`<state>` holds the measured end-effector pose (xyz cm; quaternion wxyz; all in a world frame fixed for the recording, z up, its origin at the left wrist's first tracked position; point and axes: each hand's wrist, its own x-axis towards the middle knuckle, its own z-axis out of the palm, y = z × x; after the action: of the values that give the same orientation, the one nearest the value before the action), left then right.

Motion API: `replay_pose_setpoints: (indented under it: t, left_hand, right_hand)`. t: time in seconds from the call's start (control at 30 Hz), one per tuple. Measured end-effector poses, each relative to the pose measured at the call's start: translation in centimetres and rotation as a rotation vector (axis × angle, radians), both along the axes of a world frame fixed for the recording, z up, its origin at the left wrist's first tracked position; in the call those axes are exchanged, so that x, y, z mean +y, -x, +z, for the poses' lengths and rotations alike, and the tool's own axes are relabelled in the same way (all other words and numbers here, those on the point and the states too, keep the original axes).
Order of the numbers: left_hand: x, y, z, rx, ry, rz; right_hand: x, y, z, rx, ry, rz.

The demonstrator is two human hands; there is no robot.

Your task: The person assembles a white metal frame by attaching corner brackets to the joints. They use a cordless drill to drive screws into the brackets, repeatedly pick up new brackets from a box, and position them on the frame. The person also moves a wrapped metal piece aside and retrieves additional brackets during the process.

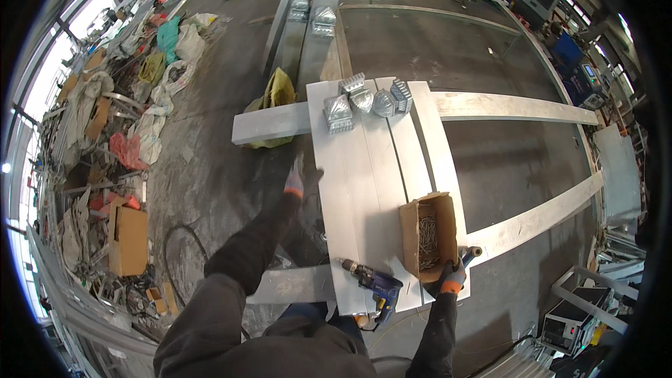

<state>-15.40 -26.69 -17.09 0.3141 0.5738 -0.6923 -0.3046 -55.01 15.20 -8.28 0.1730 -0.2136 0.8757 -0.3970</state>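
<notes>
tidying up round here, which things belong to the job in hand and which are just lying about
Likely in the job:
- blue tool at the right hand
- box of fasteners
- drill
- white boards
- metal caps

Seemingly lying about:
- carton
- red plastic
- green sack

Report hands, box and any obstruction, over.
Left hand left of white boards; right hand at near corner of cardboard box. Box open, metal fasteners inside. Drill beside it, possibly in the way.
</notes>
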Motion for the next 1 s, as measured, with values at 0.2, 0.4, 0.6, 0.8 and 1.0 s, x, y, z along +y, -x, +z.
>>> replay_pose_setpoints:
  t: [0.2,0.4,0.6,0.8,1.0]
  left_hand:
    - [-18.9,11.6,8.1,0.192,0.044,-0.111]
    - [-20.9,16.3,3.9,-0.089,-0.097,-0.077]
    - [-9.9,17.6,7.0,-0.114,-0.142,-0.379]
    - [3.2,18.9,8.9,-0.041,-0.207,-0.67]
    - [9.8,15.7,8.8,0.276,-0.18,-0.601]
  right_hand:
    - [0.2,0.0,-1.9,0.234,-0.283,-0.123]
    - [0.2,0.2,-3.4,-0.161,0.108,-0.272]
    - [-0.9,-0.5,-1.5,-0.19,-0.14,-0.284]
    - [-0.6,-2.7,0.5,-0.318,0.322,-0.351]
    - [8.0,-15.2,-2.8,-0.045,-0.032,-0.47]
